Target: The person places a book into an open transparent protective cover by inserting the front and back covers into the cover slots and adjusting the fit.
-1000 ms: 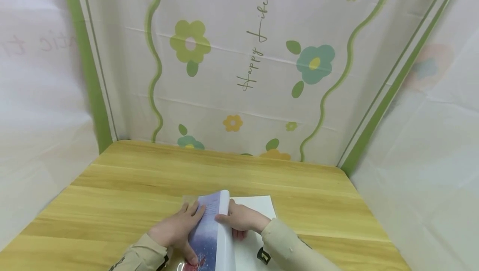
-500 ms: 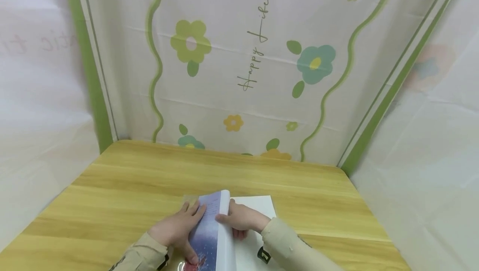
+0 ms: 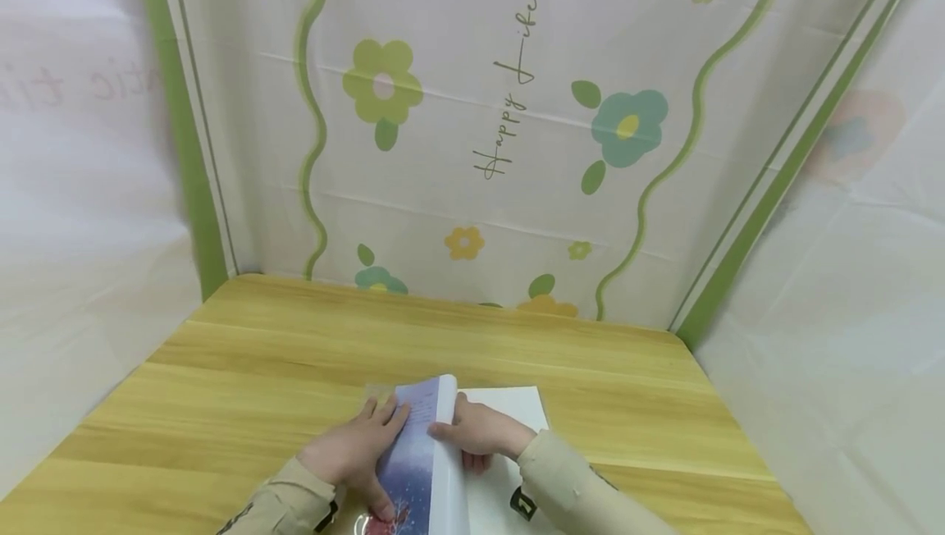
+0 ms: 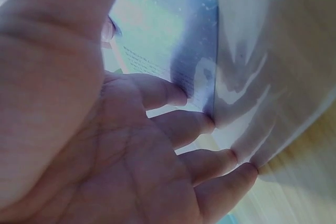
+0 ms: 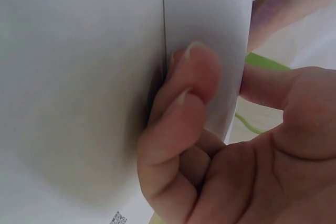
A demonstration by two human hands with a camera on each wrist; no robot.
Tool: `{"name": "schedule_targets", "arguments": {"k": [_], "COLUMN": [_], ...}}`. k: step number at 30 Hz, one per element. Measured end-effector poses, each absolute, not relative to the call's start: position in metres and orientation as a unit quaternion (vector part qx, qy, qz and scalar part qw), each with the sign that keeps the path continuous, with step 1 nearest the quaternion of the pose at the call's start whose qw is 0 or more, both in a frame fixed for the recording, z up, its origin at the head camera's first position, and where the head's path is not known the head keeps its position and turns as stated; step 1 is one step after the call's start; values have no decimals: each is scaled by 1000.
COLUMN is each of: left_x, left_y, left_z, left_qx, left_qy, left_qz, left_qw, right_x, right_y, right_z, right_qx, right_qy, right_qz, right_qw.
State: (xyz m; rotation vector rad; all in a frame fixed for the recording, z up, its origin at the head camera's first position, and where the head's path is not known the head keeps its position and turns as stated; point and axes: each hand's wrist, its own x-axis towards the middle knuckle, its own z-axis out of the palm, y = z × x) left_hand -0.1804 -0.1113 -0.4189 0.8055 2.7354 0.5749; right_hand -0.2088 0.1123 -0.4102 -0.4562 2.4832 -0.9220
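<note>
A book with a blue-purple, snowy printed cover or page (image 3: 415, 469) stands partly raised near the table's front edge. Clear plastic film (image 4: 294, 66) extends past its left side and mirrors the fingers in the left wrist view. My left hand (image 3: 350, 449) rests spread on the print and film, thumb low by a red picture. My right hand (image 3: 480, 430) grips the rounded white edge (image 3: 447, 445), thumb on the near side and fingers curled behind, as the right wrist view shows. A flat white page (image 3: 513, 404) lies beneath the right hand, with a small QR code (image 5: 118, 217).
The wood-grain table (image 3: 295, 338) extends behind and to both sides of the book. A white curtain (image 3: 443, 125) with flowers and green bands hangs at the back, and more pale cloth (image 3: 834, 289) closes off the sides.
The head view has shifted very slightly, moving everything a little to the right. Both hands keep the same hold and place on the book.
</note>
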Motion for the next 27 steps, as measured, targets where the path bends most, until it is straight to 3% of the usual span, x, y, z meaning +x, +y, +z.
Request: {"name": "schedule_targets", "arguments": {"k": [27], "left_x": [-182], "left_y": [-111], "left_z": [-422], "left_qx": [280], "left_qy": [934], "left_qz": [190], "left_qw": [113], "right_x": [-209], "right_y": [110], "right_z": [-412], "right_qx": [-156], "right_qy": [912], "right_qz": [-309], "right_qw": [221]}}
